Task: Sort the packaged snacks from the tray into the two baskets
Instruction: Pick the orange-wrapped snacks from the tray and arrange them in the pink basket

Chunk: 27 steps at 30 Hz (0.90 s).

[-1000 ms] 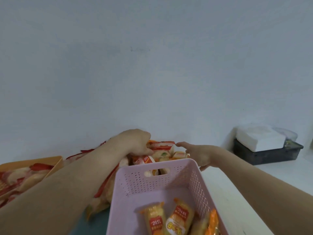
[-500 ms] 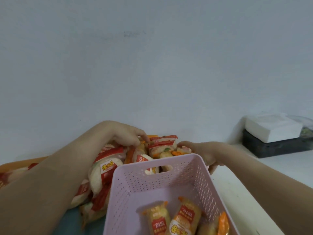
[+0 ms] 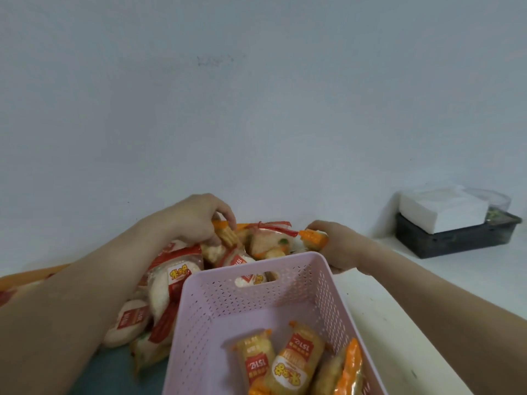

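Observation:
A pink perforated basket [image 3: 256, 297] stands in front of me and holds several orange-wrapped snack packs [image 3: 288, 366]. Behind it and to its left lies a heap of packaged snacks [image 3: 171, 277] with red-and-white and orange wrappers. My left hand [image 3: 196, 220] reaches into the heap and pinches the end of an orange-wrapped snack [image 3: 226, 236]. Beyond the basket's far right corner my right hand [image 3: 333, 243] is closed on another orange-wrapped snack [image 3: 313, 238]. An orange basket [image 3: 17, 277] shows only as a rim at the far left, behind my left forearm.
A dark tray [image 3: 456, 238] with a white stack of paper [image 3: 442, 209] on it sits at the right against the pale wall. The white tabletop [image 3: 413, 303] runs along the right of the pink basket. A blue-green surface [image 3: 114, 374] lies under the heap.
Both hands have closed on orange-wrapped snacks at the back of the heap and begun lifting them. The view has shifted, so the orange basket has slid almost out at the left.

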Available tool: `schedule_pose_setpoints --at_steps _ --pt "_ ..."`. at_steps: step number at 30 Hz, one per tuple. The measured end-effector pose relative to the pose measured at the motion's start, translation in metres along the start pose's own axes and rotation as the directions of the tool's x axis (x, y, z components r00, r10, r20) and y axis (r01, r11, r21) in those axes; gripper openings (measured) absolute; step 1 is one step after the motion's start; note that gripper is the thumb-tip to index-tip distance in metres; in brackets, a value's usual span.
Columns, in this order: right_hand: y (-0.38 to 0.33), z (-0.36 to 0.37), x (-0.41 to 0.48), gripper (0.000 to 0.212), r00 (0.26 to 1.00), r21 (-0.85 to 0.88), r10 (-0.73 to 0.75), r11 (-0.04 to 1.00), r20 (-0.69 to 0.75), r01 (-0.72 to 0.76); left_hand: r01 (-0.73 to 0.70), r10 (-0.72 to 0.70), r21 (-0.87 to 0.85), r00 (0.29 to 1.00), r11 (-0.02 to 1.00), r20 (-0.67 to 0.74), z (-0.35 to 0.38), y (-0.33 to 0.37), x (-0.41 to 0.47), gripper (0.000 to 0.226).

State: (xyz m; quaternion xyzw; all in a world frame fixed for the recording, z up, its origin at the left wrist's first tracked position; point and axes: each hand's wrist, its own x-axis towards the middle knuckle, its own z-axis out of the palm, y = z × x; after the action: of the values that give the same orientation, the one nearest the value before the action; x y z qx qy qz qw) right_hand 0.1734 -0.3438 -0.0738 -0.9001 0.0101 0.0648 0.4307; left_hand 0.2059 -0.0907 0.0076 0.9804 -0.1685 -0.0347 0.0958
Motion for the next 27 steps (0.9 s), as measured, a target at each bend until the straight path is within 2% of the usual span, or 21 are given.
schedule_pose_setpoints --at_steps 4,8,11,13,15,18,20,22,24,26,27 --pt "-0.003 -0.014 -0.007 0.03 0.997 0.137 -0.034 0.99 -0.07 0.043 -0.035 0.01 -0.074 0.947 0.997 -0.322 -0.025 0.007 -0.033 0.041" --pt "-0.023 -0.044 -0.04 0.033 0.963 0.101 -0.124 0.983 -0.238 0.152 -0.157 0.011 -0.244 0.86 0.957 -0.51 -0.042 0.022 -0.08 0.04" --pt "-0.045 -0.064 -0.081 0.033 0.934 0.282 -0.205 0.915 -0.294 0.289 -0.211 0.004 -0.324 0.843 0.922 -0.537 -0.044 0.032 -0.115 0.045" --pt "-0.058 -0.067 -0.109 0.034 0.918 0.323 -0.283 0.872 -0.279 0.367 -0.239 0.014 -0.363 0.851 0.901 -0.525 -0.04 0.036 -0.135 0.049" --pt "-0.067 -0.063 -0.132 0.032 0.913 0.324 -0.336 0.858 -0.233 0.398 -0.261 0.021 -0.384 0.849 0.886 -0.528 -0.033 0.04 -0.151 0.051" --pt "-0.075 -0.041 -0.156 0.032 0.929 0.306 -0.356 0.877 -0.106 0.371 -0.278 0.035 -0.41 0.86 0.869 -0.509 -0.013 0.042 -0.171 0.042" --pt "-0.075 -0.025 -0.164 0.043 0.946 0.235 -0.324 0.921 0.025 0.31 -0.27 0.12 -0.38 0.92 0.885 -0.373 0.002 0.043 -0.179 0.038" --pt "-0.075 -0.013 -0.169 0.061 0.952 -0.004 -0.279 0.96 0.126 0.281 -0.26 0.194 -0.261 0.948 0.93 -0.252 0.015 0.043 -0.188 0.036" --pt "-0.077 -0.004 -0.173 0.065 0.941 -0.246 -0.322 0.909 0.101 0.338 -0.282 0.204 -0.198 0.919 0.939 -0.339 0.021 0.044 -0.195 0.032" --pt "-0.081 0.0 -0.177 0.051 0.908 -0.392 -0.418 0.832 0.024 0.393 -0.294 0.199 -0.196 0.897 0.936 -0.395 0.02 0.047 -0.203 0.029" --pt "-0.083 0.0 -0.179 0.042 0.895 -0.433 -0.446 0.804 0.016 0.408 -0.29 0.216 -0.167 0.908 0.942 -0.359 0.02 0.048 -0.206 0.027"
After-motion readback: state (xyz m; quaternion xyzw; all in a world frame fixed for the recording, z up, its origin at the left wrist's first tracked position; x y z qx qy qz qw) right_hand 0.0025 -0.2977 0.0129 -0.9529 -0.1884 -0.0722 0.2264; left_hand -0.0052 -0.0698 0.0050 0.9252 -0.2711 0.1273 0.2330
